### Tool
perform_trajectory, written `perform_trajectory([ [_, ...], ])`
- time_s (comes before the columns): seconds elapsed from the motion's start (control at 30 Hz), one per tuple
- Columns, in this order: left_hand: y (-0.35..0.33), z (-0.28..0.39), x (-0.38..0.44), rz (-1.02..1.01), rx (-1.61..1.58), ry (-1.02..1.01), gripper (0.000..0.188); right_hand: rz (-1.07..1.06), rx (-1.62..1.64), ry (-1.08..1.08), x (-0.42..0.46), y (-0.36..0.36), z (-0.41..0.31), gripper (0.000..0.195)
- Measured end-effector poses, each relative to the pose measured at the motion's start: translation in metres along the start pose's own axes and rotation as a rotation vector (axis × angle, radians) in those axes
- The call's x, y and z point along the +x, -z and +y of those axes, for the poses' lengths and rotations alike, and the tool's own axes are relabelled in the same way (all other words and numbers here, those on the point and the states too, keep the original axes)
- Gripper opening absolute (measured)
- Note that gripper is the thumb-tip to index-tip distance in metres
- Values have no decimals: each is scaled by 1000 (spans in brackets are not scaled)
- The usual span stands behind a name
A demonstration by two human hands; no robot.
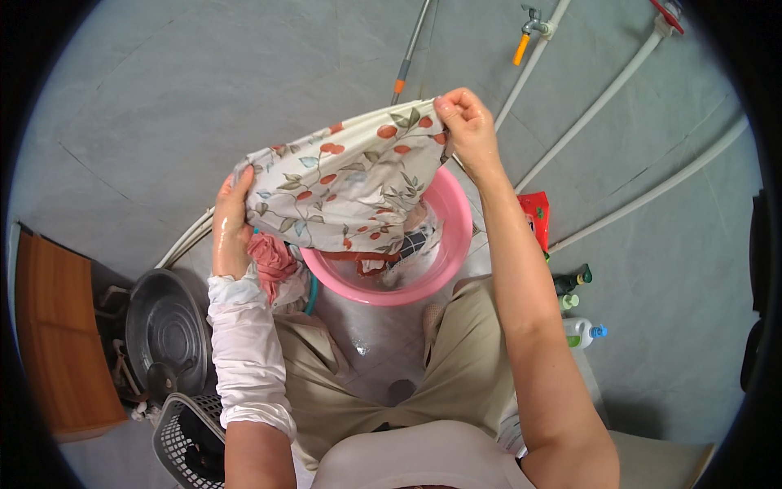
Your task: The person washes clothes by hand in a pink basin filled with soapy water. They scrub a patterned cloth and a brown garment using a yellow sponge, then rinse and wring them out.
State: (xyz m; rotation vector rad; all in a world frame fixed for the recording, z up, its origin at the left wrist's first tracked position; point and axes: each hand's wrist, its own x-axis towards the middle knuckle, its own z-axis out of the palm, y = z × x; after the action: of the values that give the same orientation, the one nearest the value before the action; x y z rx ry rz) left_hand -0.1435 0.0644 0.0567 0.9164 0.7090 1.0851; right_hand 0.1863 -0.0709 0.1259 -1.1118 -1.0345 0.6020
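Observation:
A white cloth with a print of red fruits and leaves point(330, 183) is stretched between my hands above a pink plastic basin point(457, 244). My left hand point(233, 223) grips its left edge, and my right hand point(470, 131) pinches its upper right corner. Inside the basin, partly under the cloth, lie wet laundry, including a dark checked fabric point(415, 247), and cloudy water. Left of the basin, a pink-red cloth point(273, 261) rests on other fabric in a teal-rimmed container point(314, 294), mostly hidden by my arm and leg.
A metal basin point(168, 324) and a grey plastic basket point(174, 455) stand at the left, near a wooden panel point(64, 336). At the right are pump bottles point(577, 333), a red packet point(536, 214) and white pipes point(589, 119). A metal tap point(533, 21) is above, beside a pole point(408, 61).

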Motion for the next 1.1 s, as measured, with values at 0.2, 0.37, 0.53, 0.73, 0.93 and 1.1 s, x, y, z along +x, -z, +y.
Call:
perform_trajectory([
  [0.2,-13,-30,-2,-218,-582,-8,61,-105,393,83,-2,-21,-48,17],
  [0.37,-97,-89,-52,-392,-245,305,73,46,599,73,14,-24,-28,16],
  [0.53,-89,-55,-44,-512,505,125,68,214,612,150,10,19,-42,14],
  [0.73,-85,-44,-40,-198,-140,263,64,293,649,249,19,38,-50,12],
  [0.93,-65,-83,-11,-249,889,-213,27,409,609,185,31,39,4,12],
  [1.1,-67,-27,-7,25,664,-379,25,560,437,254,24,65,7,11],
])
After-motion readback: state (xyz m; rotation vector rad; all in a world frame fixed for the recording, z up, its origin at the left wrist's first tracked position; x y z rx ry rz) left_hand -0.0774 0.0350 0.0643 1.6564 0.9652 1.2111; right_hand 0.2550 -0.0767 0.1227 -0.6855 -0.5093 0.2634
